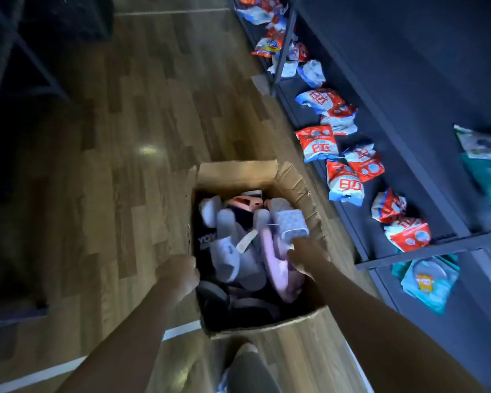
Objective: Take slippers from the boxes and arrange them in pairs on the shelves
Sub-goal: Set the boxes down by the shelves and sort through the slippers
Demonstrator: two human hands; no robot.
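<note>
**Both hands at the slipper box**

We look down at an open cardboard box (238, 174) standing on the wooden floor (125, 137), just beside the dark shelves (403, 154) that run along the right. The box is packed with slippers in a loose heap. A pale lilac slipper (227, 259) lies near the left wall. A pink slipper (278, 276) stands on its edge towards the right wall, and a grey patterned slipper (291, 222) sits beyond it by the far right corner. A salmon slipper (243, 202) shows at the far wall, and dark slippers (219, 302) fill the near left corner.

Our left hand (180, 272) grips the left wall of the box, fingers curled over its rim. Our right hand (306, 256) reaches in over the right wall, its fingertips against the pink slipper just below the grey patterned one. That spot is blurred, so we cannot tell whether the fingers are closed on the slipper or only touching it.

On one shelf, red, white and blue packets (318, 143) lie in a ragged row along the front edge. Teal packs (428, 282) sit in the compartment nearest us. A white line (179, 330) crosses the floor by the box's near left corner, and our leg (247, 370) shows at the bottom edge.
</note>
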